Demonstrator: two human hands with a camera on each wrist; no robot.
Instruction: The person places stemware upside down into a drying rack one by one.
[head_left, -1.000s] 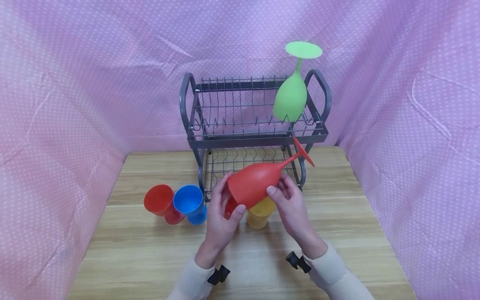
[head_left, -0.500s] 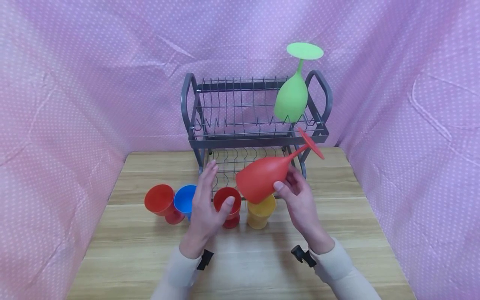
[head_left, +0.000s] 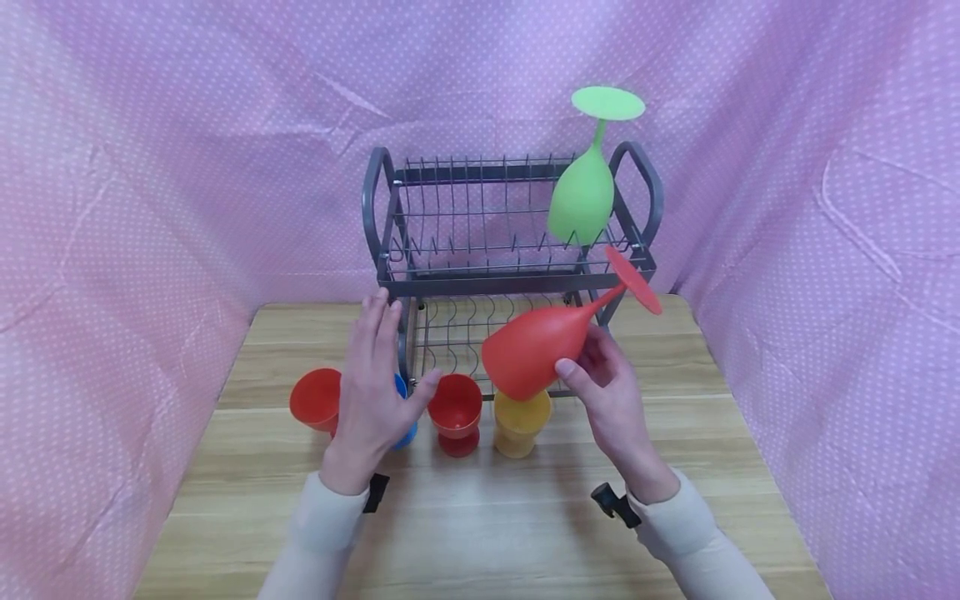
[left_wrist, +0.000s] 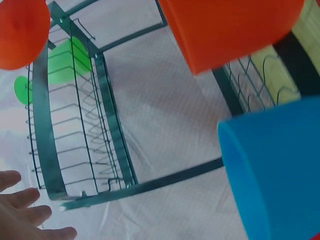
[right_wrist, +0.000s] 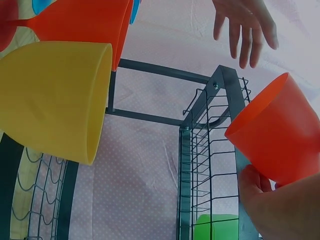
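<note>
My right hand (head_left: 611, 400) grips a red plastic wine glass (head_left: 536, 350) by its bowl, thumb in front and fingers behind. The glass is tilted, foot up to the right and mouth down to the left, in front of the rack. My left hand (head_left: 367, 392) is held with straight, spread fingers over a blue goblet (head_left: 402, 417), hiding much of it, and touches nothing visible. On the rack's upper tier a green wine glass (head_left: 583, 196) leans upside down at the right end. The right wrist view shows the red bowl (right_wrist: 280, 135) from its mouth side.
A dark two-tier dish rack (head_left: 517, 283) stands at the back of the wooden table (head_left: 495, 533). In a row before it are a left red goblet (head_left: 315, 400), the blue one, another red goblet (head_left: 455, 408) and a yellow goblet (head_left: 517, 425). Pink dotted cloth (head_left: 300, 125) surrounds the table.
My left hand has let go of the red wine glass and moved left, its fingers straightening. My right hand has carried the glass slightly right and up.
</note>
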